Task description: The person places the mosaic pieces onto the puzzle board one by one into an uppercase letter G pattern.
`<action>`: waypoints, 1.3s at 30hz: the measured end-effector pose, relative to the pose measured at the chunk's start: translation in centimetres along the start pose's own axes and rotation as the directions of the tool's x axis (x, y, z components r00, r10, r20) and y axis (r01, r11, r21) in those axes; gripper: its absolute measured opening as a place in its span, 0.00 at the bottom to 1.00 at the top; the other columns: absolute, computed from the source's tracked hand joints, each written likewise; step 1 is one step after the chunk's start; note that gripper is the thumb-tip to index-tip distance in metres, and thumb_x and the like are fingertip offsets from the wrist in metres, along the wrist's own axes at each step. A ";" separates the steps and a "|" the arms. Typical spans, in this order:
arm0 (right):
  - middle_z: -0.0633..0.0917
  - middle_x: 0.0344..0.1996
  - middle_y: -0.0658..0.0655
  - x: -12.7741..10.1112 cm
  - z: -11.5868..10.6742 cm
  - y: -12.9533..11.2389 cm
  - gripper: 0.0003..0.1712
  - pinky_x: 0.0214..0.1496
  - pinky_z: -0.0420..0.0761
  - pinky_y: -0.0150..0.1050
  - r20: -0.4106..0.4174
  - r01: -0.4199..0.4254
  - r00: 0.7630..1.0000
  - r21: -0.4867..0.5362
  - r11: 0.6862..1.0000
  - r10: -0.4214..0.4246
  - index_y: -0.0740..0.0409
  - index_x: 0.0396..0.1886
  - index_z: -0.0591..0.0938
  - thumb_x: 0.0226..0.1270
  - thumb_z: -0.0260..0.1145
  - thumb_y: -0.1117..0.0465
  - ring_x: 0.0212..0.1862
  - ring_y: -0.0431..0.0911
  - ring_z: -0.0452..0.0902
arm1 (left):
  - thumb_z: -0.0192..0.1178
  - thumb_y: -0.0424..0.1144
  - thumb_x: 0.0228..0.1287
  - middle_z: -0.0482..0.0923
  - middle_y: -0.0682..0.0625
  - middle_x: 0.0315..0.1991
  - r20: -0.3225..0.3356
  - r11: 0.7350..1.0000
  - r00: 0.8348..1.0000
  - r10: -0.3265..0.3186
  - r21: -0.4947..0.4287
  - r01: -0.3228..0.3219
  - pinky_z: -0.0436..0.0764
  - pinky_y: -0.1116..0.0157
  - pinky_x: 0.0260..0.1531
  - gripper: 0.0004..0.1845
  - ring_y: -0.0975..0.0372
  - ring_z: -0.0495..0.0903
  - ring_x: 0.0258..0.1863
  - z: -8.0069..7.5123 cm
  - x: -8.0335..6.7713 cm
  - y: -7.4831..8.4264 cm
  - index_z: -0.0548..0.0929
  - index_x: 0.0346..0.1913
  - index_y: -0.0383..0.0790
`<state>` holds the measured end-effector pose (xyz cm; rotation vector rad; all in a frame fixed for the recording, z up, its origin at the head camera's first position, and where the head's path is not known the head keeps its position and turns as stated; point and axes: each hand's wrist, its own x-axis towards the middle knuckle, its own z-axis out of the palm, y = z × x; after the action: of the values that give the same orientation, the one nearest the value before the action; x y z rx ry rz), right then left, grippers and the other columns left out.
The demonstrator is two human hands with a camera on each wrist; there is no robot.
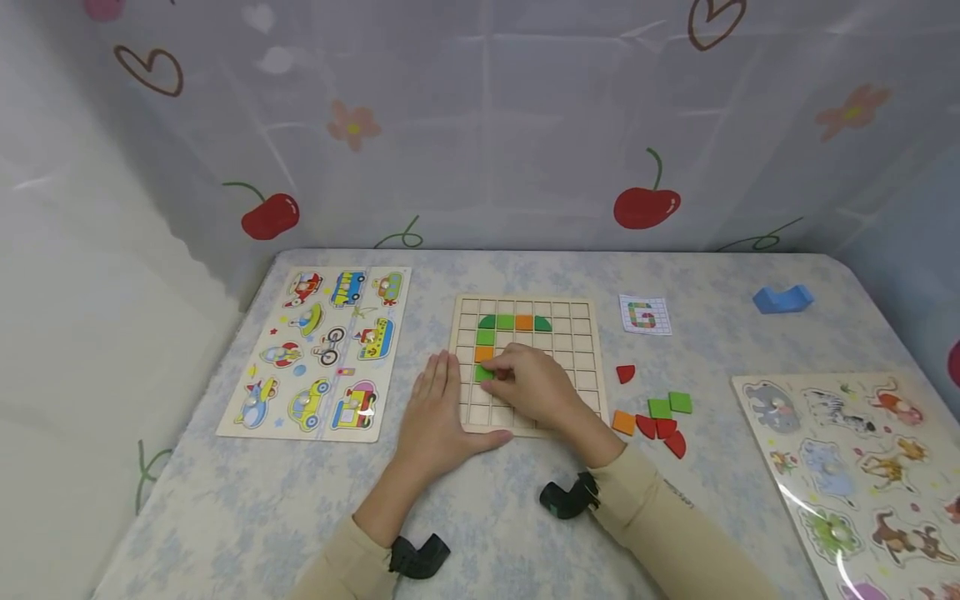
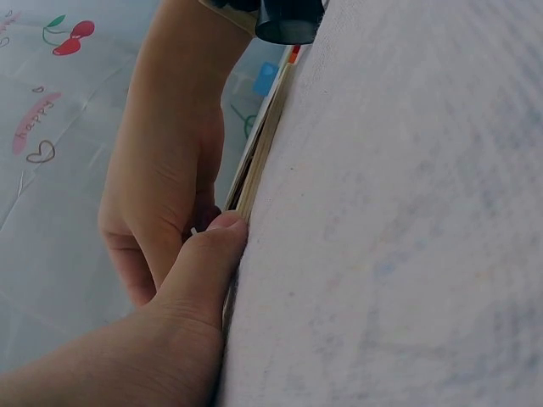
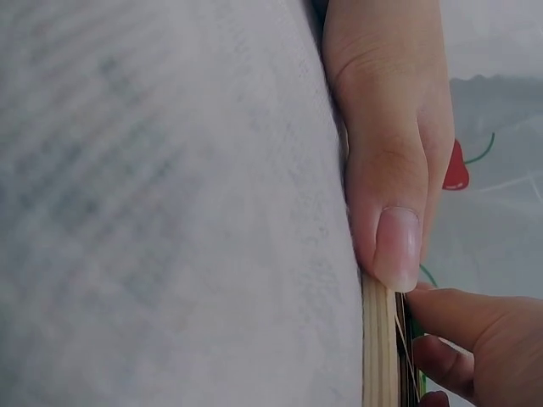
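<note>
A wooden grid board [image 1: 585, 358] lies flat on the table. In its cells sit a row of green and orange pieces with rounded green corner pieces at both ends, and a column below the left corner with a green square, then an orange square [image 1: 483, 354]. My right hand [image 1: 536, 385] pinches a green square tile [image 1: 483, 374] between thumb and fingers at the column's lower end. Along the board's left edge rests my left hand [image 1: 435, 417], fingers straight, its thumb by the front edge. In the left wrist view that thumb [image 2: 204, 263] touches the board's edge.
Right of the board lie loose pieces: red quarter-rounds [image 1: 626, 374], green squares [image 1: 680, 402] and an orange square [image 1: 623, 422]. Behind them is a pattern card [image 1: 657, 315]. A vehicle puzzle [image 1: 315, 354] lies left, an animal puzzle [image 1: 847, 467] right, a blue block [image 1: 783, 299] at back right.
</note>
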<state>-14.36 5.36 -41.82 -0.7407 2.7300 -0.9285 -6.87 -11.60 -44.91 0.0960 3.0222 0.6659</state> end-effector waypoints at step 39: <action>0.80 0.32 0.44 -1.0 -1.7 0.0 0.16 0.39 0.75 0.36 0.035 -0.014 0.999 0.045 0.999 0.012 0.47 0.52 0.86 0.65 0.71 0.54 0.34 0.40 0.73 | 0.58 0.83 0.42 0.37 0.42 0.82 0.022 1.000 1.000 -0.010 0.003 0.010 0.46 0.52 0.79 0.74 0.54 0.35 0.81 -0.1 -0.1 0.3 0.42 0.79 0.36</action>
<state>-13.97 6.78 -40.49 -0.7233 2.6713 -0.9613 -6.81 -11.40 -44.71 0.0884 3.0004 0.6549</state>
